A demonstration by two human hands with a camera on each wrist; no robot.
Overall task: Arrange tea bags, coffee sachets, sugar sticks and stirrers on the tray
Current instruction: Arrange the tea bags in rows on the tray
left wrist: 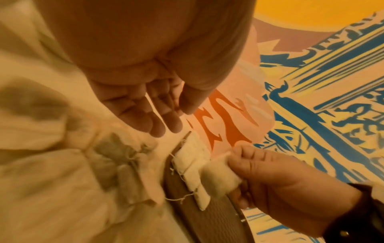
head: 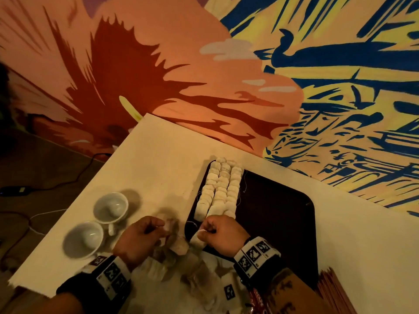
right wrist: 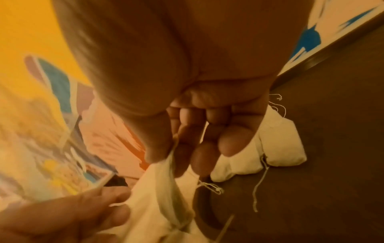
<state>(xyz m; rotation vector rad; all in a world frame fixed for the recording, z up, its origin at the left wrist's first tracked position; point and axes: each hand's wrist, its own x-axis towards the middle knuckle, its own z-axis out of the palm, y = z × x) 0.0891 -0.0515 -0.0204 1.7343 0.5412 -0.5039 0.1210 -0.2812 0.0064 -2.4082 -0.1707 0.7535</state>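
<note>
Holding three rows of tea bags [head: 221,191], tray [head: 278,214]; right hand [head: 223,234] fingers pinch one, left hand [head: 139,240] relaxed

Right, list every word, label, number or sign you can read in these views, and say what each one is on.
No readable text in any view.
Wristbands: square black-and-white coded markers, no letters or numbers.
Red packet at the near edge, by the right wrist: some print, too blurred to read.
Wall mural: blue brush strokes, none legible as writing.
Tea bags on the tray: no tags or print visible.
</note>
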